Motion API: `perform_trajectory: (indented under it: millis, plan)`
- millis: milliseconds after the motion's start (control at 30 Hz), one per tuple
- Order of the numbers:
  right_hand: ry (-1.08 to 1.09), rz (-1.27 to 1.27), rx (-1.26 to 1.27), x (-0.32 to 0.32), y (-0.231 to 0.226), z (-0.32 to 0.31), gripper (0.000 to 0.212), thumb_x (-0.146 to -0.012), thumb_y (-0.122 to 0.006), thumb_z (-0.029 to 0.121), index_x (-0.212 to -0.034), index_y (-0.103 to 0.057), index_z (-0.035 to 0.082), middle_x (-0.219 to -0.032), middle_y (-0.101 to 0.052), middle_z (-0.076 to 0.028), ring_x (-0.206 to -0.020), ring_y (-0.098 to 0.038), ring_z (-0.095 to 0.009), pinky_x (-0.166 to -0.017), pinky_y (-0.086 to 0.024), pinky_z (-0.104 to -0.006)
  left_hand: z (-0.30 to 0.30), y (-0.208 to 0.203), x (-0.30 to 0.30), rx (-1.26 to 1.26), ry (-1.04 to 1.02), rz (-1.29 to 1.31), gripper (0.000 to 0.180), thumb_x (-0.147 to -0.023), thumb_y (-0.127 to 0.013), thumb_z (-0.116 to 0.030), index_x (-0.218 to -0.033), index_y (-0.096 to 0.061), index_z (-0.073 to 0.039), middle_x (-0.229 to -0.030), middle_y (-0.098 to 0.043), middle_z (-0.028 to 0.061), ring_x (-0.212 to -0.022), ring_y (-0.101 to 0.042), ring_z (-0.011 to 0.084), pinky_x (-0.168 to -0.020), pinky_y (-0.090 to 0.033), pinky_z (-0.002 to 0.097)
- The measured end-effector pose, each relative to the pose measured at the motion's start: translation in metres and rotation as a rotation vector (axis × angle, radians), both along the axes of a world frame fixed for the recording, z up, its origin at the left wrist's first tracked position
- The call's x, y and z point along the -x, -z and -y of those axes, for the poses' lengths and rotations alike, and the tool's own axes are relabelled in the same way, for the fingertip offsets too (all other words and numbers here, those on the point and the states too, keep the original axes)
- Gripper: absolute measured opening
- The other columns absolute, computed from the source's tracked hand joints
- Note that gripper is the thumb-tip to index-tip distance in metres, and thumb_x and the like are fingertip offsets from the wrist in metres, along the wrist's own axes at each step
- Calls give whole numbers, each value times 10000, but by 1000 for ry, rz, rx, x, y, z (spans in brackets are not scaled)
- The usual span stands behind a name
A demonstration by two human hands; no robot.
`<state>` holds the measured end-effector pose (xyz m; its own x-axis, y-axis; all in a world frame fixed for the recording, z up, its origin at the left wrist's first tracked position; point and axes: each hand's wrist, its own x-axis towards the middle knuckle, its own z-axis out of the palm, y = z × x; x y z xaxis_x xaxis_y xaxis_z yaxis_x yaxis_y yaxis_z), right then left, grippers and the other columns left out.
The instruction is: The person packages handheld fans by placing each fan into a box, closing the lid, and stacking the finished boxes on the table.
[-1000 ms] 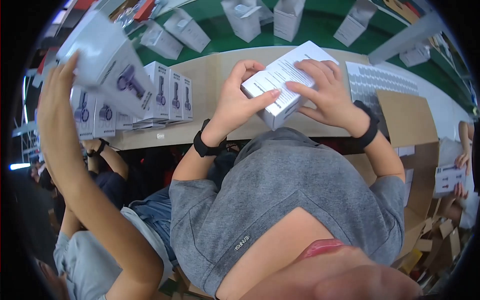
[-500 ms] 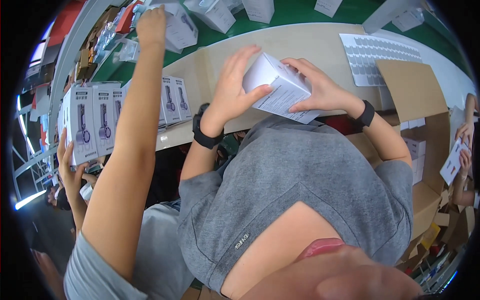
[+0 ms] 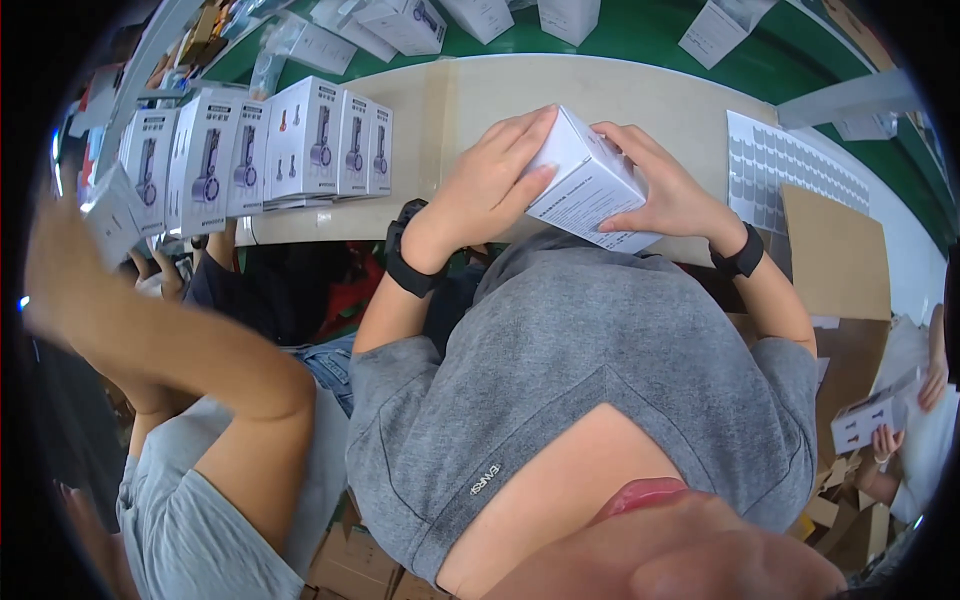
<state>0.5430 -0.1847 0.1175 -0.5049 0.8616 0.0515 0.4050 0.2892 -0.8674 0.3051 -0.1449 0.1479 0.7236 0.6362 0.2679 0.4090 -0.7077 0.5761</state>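
A white carton [image 3: 590,170] with small dark print on the side facing me is tilted between my two hands, close to my front at the table's near edge. My left hand [image 3: 495,185] presses its left side, fingers together along the edge and thumb on the near corner. On the other side, my right hand [image 3: 668,190] grips the carton with fingers at the back and thumb on the printed face. Each wrist wears a black band. The carton's underside is hidden.
Several upright white boxes [image 3: 303,140] with handheld-fan pictures line the table [image 3: 650,85] at left. Farther back, a green surface [image 3: 515,42] carries more cartons. At right are a sheet of grey labels [image 3: 795,165] and an open cardboard box [image 3: 838,250]. A co-worker's blurred arm [image 3: 170,340] crosses the left.
My left hand's raised fingers have come down against the carton. The co-worker's arm at left has swung from the back shelf down to the far left. The whole view has shifted.
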Motion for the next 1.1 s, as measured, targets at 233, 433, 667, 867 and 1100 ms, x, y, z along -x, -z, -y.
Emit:
perform_trajectory:
  millis: [233, 433, 667, 867, 1100]
  plan:
    - [-131, 86, -57, 2, -1, -4, 897, -534, -806, 192, -1296, -354, 49, -1125, -451, -122, -1043, -457, -279, -888, -390, -331, 10, -22, 8, 5, 73, -149, 569, -779, -579, -276, -1234, -418, 24, -1143, -523, 220, -971, -552, 351, -838, -449, 380]
    - [-171, 153, -23, 9, -4, -1, 913, -533, -800, 210, -1310, -349, 51, -1069, -455, -121, -1005, -469, -274, -855, -405, -329, 22, -21, 5, 22, 12, -240, 546, -766, -583, -248, -1224, -426, 7, -1023, -574, 248, -776, -609, 368, -709, -499, 393]
    - [-120, 115, 18, 0, -4, -2, 838, -578, -788, 225, -1295, -389, 52, -1097, -483, -122, -993, -482, -252, -815, -419, -314, 9, -21, 6, 21, 31, -332, 475, -785, -539, -124, -1229, -404, -23, -894, -600, 212, -726, -597, 362, -633, -482, 416]
    - [-10, 54, -14, -2, -6, 11, 752, -620, -777, 243, -1260, -437, 42, -1140, -510, -127, -987, -495, -222, -776, -424, -291, -3, -7, 8, -59, 133, -145, 387, -825, -493, -91, -1191, -407, 1, -810, -604, 194, -662, -599, 347, -576, -473, 419]
    - [26, 73, 104, 2, -11, 10, 736, -630, -770, 229, -1259, -438, 39, -1137, -511, -127, -990, -495, -223, -786, -423, -290, -1, 4, 7, 54, 60, -7, 371, -819, -495, -77, -1172, -400, -12, -715, -604, 152, -631, -600, 327, -556, -480, 388]
